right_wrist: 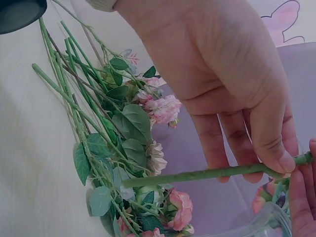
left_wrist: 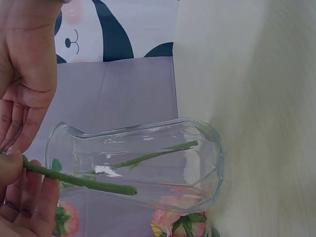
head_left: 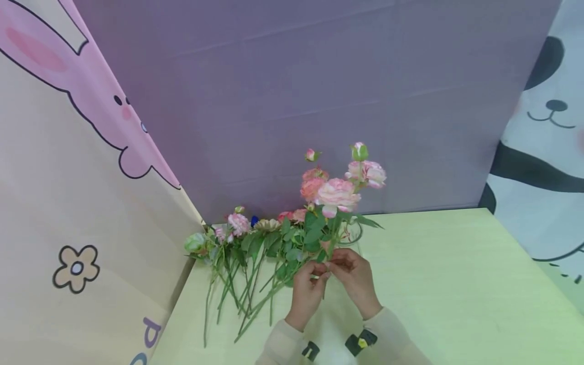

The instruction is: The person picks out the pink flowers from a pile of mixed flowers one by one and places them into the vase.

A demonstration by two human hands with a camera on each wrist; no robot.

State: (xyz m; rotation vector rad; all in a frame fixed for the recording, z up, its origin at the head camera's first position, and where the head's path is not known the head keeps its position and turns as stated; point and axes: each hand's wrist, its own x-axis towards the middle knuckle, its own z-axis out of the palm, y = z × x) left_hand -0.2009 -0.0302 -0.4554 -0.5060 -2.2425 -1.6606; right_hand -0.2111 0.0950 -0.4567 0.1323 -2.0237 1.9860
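My left hand (head_left: 306, 291) pinches the green stem (right_wrist: 207, 174) of a rose between thumb and fingers, the cut end pointing down. My right hand (head_left: 355, 279) meets it, thumb and fingertips at the same stem just above. Pink roses (head_left: 337, 195) rise above both hands; which bloom belongs to the held stem is hard to tell. Behind the hands stands a clear glass vase (left_wrist: 143, 160), its rim (head_left: 350, 243) partly hidden by leaves in the head view. Another stem (left_wrist: 158, 154) shows inside the vase.
Several loose flowers lie left of the hands on the pale table (head_left: 456, 284), their stems (head_left: 246, 304) toward me, with a pink bloom (head_left: 238, 224) and a white-green one (head_left: 195, 242) among them. A purple backdrop (head_left: 292, 101) closes off the back; a rabbit-printed panel (head_left: 91, 86) stands left.
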